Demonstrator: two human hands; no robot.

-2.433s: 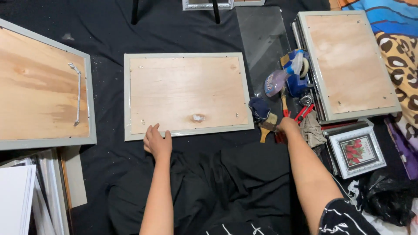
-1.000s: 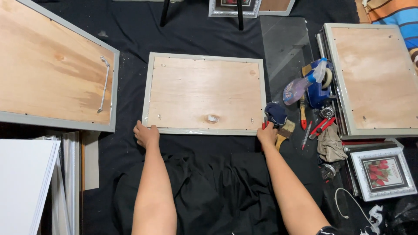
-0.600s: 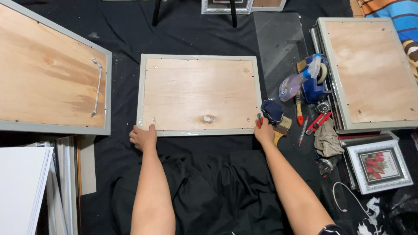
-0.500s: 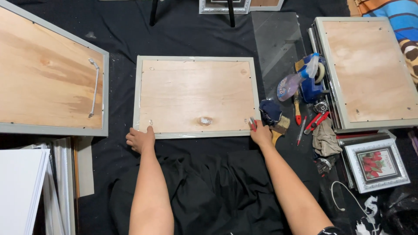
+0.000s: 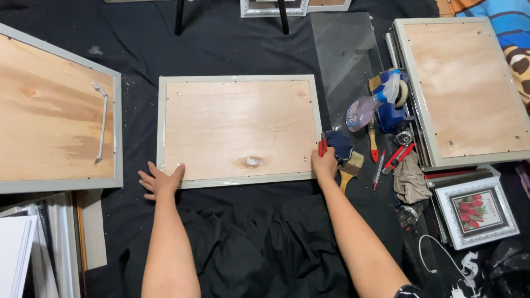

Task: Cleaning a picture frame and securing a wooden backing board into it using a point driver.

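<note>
A grey picture frame [image 5: 161,129] lies face down on black cloth, its plywood backing [image 5: 237,127] up. My left hand [image 5: 160,180] rests flat with fingers spread at the frame's lower left corner, touching the edge. At the lower right corner, my right hand [image 5: 324,164] is closed around a small red-handled tool [image 5: 322,145] that points up along the frame's right side.
A larger face-down frame [image 5: 55,118] with a cord hanger lies left, another frame [image 5: 461,91] right. Between them lie a glass pane [image 5: 348,55], spray bottle [image 5: 364,107], blue tape dispenser [image 5: 393,107], brush [image 5: 349,168], dark blue pad [image 5: 338,144] and a small flower picture [image 5: 476,208].
My right hand left the tool pile with the red tool and came to the frame's lower right corner. My left hand slid left along the bottom edge to the corner.
</note>
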